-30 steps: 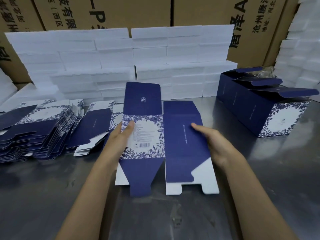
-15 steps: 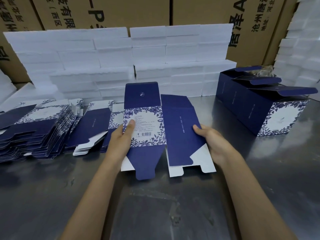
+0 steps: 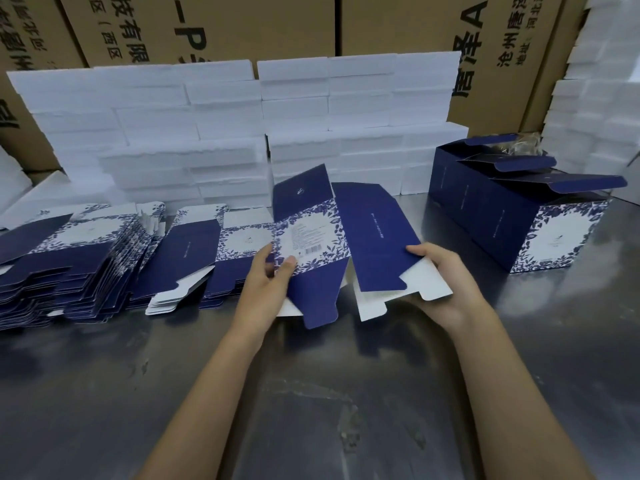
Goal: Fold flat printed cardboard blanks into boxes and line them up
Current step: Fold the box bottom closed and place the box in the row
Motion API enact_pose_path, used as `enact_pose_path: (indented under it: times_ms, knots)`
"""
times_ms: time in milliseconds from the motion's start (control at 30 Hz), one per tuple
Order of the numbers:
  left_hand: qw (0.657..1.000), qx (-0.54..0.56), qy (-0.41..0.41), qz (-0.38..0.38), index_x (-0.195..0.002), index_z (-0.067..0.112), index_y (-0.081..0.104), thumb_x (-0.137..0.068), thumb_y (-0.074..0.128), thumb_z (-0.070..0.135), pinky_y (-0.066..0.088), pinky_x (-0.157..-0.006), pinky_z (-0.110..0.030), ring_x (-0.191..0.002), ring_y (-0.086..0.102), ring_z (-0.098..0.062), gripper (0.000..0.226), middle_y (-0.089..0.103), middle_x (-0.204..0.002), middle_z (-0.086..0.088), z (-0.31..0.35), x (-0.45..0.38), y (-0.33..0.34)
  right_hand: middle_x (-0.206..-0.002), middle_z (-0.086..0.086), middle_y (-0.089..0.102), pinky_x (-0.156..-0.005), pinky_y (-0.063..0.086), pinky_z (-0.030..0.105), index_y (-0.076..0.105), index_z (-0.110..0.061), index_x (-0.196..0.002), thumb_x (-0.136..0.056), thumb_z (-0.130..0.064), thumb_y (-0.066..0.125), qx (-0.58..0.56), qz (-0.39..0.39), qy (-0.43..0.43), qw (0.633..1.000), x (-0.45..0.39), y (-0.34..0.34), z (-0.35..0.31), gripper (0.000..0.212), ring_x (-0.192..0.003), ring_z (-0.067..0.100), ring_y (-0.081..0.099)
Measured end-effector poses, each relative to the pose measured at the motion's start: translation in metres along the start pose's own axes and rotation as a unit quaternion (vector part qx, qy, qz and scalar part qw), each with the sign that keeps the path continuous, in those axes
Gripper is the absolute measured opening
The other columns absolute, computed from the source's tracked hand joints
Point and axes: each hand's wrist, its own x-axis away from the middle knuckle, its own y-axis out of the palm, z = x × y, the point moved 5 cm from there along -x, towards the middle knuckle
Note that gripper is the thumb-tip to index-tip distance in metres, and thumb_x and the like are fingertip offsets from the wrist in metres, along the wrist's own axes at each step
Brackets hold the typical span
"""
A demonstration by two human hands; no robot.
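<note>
I hold one navy and floral cardboard blank above the steel table, bent into a shallow V along its middle crease. My left hand pinches its left edge at the white label panel, thumb on top. My right hand grips its right edge, thumb on the navy panel and fingers under the white flap. Piles of flat blanks lie fanned out at the left. A row of folded boxes with their top flaps open stands at the right.
White foam blocks are stacked along the back of the table, with more at the far right. Brown printed cartons form a wall behind them. Bare steel lies in front of my arms.
The blank has lifted off the table and moved away from me. It was flat, and now its two halves bend toward each other. Both hands rose with it.
</note>
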Motion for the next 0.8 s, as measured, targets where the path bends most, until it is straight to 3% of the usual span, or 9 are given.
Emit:
enact_pose_path:
  times_ms: [67, 233, 333, 433, 533, 600, 667, 733, 800]
  knots:
    - [0.998, -0.05, 0.041, -0.022, -0.151, 0.033, 0.034, -0.098, 0.063, 0.024, 0.04, -0.065, 0.002, -0.095, 0.058, 0.006, 0.061, 0.052, -0.123, 0.015, 0.006, 0.005, 0.008, -0.122, 0.013, 0.074, -0.102, 0.052, 0.046, 0.067, -0.009, -0.119, -0.09, -0.02, 0.066, -0.024, 0.001, -0.021, 1.0, 0.0, -0.001, -0.003, 0.03, -0.107, 0.03, 0.072]
    - [0.991, -0.058, 0.045, -0.113, -0.146, 0.044, 0.04, -0.094, 0.065, 0.022, 0.036, -0.095, -0.015, -0.132, 0.044, -0.004, 0.062, 0.042, -0.151, 0.009, 0.007, 0.013, 0.027, -0.098, 0.002, 0.075, -0.074, 0.054, 0.032, 0.077, -0.02, -0.099, -0.095, -0.041, 0.058, -0.043, -0.046, -0.066, 0.996, 0.001, 0.009, -0.006, 0.029, -0.085, 0.02, 0.07]
    - [0.984, -0.078, 0.056, -0.151, -0.143, 0.06, 0.032, -0.084, 0.069, 0.04, 0.033, -0.109, -0.029, -0.14, 0.035, -0.002, 0.073, 0.037, -0.15, 0.027, 0.007, 0.018, 0.032, -0.114, 0.007, 0.074, -0.091, 0.05, 0.037, 0.076, -0.015, -0.111, -0.096, -0.044, 0.055, -0.064, -0.061, -0.057, 0.994, 0.001, 0.013, -0.002, 0.039, -0.1, 0.024, 0.07]
    - [0.984, -0.043, 0.096, -0.144, -0.144, 0.066, 0.02, -0.085, 0.074, 0.033, 0.035, -0.1, -0.017, -0.141, 0.029, 0.006, 0.087, 0.034, -0.13, 0.056, 0.014, 0.022, 0.033, -0.1, 0.002, 0.075, -0.08, 0.054, 0.031, 0.08, -0.02, -0.094, -0.093, -0.027, 0.047, -0.024, -0.107, -0.074, 0.991, 0.0, 0.023, 0.0, 0.034, -0.088, 0.021, 0.071]
    - [0.982, -0.019, 0.151, -0.11, -0.139, 0.071, 0.025, -0.088, 0.074, 0.026, 0.04, -0.087, -0.007, -0.142, 0.025, 0.012, 0.084, 0.026, -0.152, 0.04, 0.026, 0.025, 0.028, -0.117, 0.005, 0.069, -0.079, 0.038, 0.032, 0.074, -0.025, -0.123, -0.081, -0.018, 0.042, 0.082, -0.156, -0.079, 0.981, -0.002, 0.035, 0.006, 0.053, -0.09, 0.039, 0.046]
    - [0.978, -0.016, 0.184, -0.095, -0.138, 0.065, 0.037, -0.09, 0.073, 0.023, 0.044, -0.091, -0.01, -0.142, 0.025, 0.013, 0.073, 0.024, -0.157, 0.031, 0.032, 0.027, 0.024, -0.121, -0.005, 0.07, -0.076, 0.036, 0.024, 0.064, -0.032, -0.136, -0.073, -0.017, 0.043, 0.162, -0.168, -0.087, 0.969, -0.001, 0.04, 0.009, 0.069, -0.085, 0.024, 0.056]
    - [0.979, -0.01, 0.193, -0.066, -0.132, 0.054, 0.053, -0.088, 0.075, 0.026, 0.046, -0.098, -0.02, -0.142, 0.029, 0.01, 0.057, 0.028, -0.152, 0.035, 0.036, 0.028, 0.02, -0.129, -0.005, 0.066, -0.085, 0.036, 0.028, 0.057, -0.039, -0.141, -0.07, -0.02, 0.047, 0.235, -0.175, -0.097, 0.951, 0.0, 0.045, 0.013, 0.073, -0.091, 0.001, 0.059]
    - [0.981, -0.001, 0.188, -0.043, -0.125, 0.045, 0.061, -0.083, 0.077, 0.039, 0.047, -0.093, -0.017, -0.141, 0.032, 0.009, 0.045, 0.031, -0.148, 0.036, 0.038, 0.028, 0.017, -0.134, -0.007, 0.06, -0.1, 0.035, 0.036, 0.05, -0.043, -0.146, -0.065, -0.028, 0.059, 0.268, -0.161, -0.093, 0.945, 0.0, 0.047, 0.016, 0.082, -0.115, 0.009, 0.055]
    - [0.98, -0.005, 0.195, -0.035, -0.123, 0.043, 0.062, -0.076, 0.072, 0.052, 0.044, -0.083, -0.006, -0.138, 0.031, 0.016, 0.048, 0.029, -0.15, 0.035, 0.041, 0.03, 0.017, -0.133, -0.015, 0.061, -0.101, 0.039, 0.034, 0.047, -0.044, -0.147, -0.067, -0.031, 0.069, 0.294, -0.164, -0.101, 0.936, 0.002, 0.049, 0.017, 0.084, -0.122, 0.01, 0.057]
